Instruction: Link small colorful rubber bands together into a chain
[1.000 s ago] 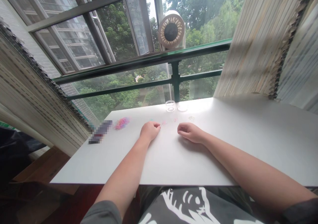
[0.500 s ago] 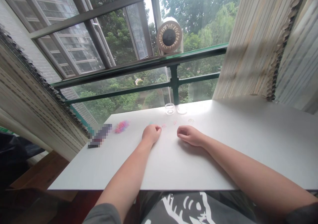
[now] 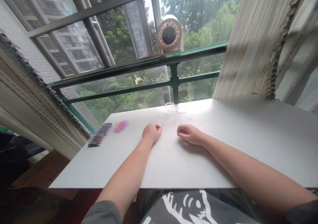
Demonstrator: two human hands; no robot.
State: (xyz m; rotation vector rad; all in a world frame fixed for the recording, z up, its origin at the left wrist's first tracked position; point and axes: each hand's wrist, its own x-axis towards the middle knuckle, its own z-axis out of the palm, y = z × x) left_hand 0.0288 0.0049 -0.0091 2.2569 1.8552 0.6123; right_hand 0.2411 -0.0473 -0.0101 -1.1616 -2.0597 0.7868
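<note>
My left hand (image 3: 152,132) rests on the white table (image 3: 174,164) with its fingers curled closed; whatever is in them is too small to make out. Close to its fingertips lie small pink bands (image 3: 163,125), and a greenish bit (image 3: 151,122) shows just behind it. To the right, my right hand (image 3: 189,134) rests on its side, fingers curled, their inside hidden. Beyond and between the hands is another pink band (image 3: 175,121). Pale bands (image 3: 190,119) lie behind my right hand. A pile of multicoloured bands (image 3: 121,126) sits at the left.
A clear round container (image 3: 170,108) and a clear round lid (image 3: 182,109) stand near the table's back edge. A pixelated dark object (image 3: 100,135) lies at the left edge. Behind the table are a green railing (image 3: 174,81), a round fan (image 3: 169,34) and curtains (image 3: 236,51).
</note>
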